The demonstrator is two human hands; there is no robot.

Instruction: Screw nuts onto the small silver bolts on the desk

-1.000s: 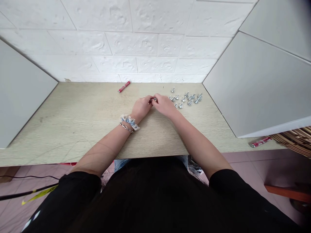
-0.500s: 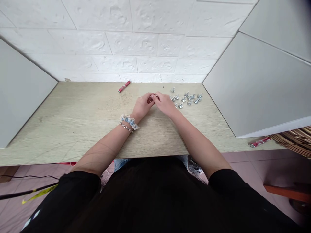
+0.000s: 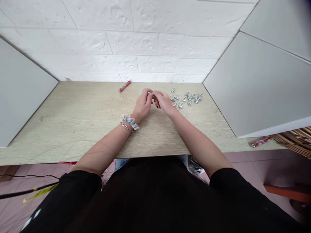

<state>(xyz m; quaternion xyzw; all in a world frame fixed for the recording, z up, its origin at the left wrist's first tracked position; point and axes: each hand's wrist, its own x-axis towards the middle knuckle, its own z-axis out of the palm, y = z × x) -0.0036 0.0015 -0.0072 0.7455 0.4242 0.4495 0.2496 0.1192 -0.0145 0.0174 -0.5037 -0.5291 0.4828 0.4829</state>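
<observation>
My left hand and my right hand meet above the middle of the wooden desk. Their fingertips pinch one small shiny metal fastener between them, both hands closed on it. A frilled scrunchie and a chain bracelet circle my left wrist. Just right of my right hand, several more small silver fasteners lie scattered on the desk.
A red tube lies near the back wall. Grey panels flank the desk on the left and right. Another red tube rests at the desk's right end beside a wicker basket.
Both hands have lifted slightly and tilted up, bringing the small fastener higher between the fingertips. The scattered fasteners have not moved.
</observation>
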